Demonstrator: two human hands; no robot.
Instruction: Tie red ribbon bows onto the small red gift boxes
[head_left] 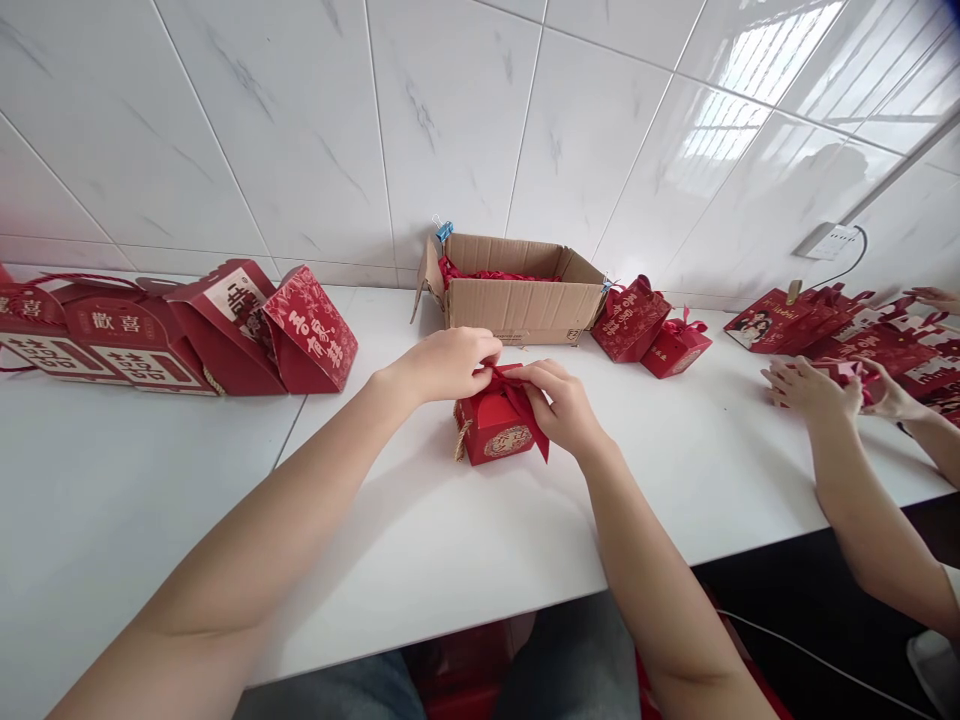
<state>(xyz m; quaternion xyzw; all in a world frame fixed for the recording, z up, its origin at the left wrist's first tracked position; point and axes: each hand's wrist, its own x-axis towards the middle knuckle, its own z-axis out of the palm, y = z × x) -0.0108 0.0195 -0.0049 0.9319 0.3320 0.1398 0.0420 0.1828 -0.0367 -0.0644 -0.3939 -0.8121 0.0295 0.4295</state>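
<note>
A small red gift box with a gold label and a rope handle stands on the white table in front of me. A red ribbon runs over its top. My left hand pinches the ribbon at the box's upper left. My right hand grips the ribbon at the upper right, with a ribbon tail hanging down the box's front.
An open cardboard box with red filling stands against the tiled wall. Larger red gift boxes lie at the left, two small ones right of the carton. Another person's hands work among red boxes at the far right.
</note>
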